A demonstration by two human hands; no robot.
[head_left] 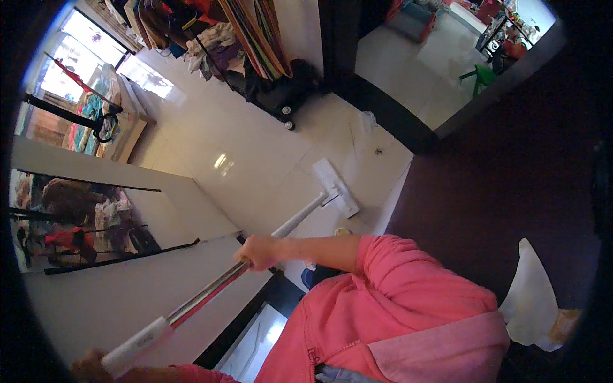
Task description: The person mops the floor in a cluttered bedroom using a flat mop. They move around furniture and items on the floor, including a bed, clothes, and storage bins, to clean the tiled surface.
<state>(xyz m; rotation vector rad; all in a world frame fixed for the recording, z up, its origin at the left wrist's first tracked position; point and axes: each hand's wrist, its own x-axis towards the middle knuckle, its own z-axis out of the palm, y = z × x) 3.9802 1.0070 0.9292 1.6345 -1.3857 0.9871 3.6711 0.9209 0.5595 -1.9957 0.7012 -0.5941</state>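
Observation:
A flat mop point(297, 219) with a long pole runs slantwise across the view, its white flat head point(345, 199) down on the pale tiled floor. My right hand point(258, 252) is wrapped round the middle of the pole. At the lower left, my left hand point(92, 366) grips the end of the white handle; it lies in the dim rim and shows only in part. Beyond the mop head lie a small dark clump of dirt point(378, 151) and a crumpled piece of clear plastic point(367, 121), neither touched by the mop.
A dark door point(491, 166) stands at the right, beside a doorway with a dark sill point(389, 105). A black suitcase point(281, 96) on wheels sits below hanging clothes point(255, 32). A wall with a mirror point(96, 223) is close on the left; a bed point(124, 127) stands farther back.

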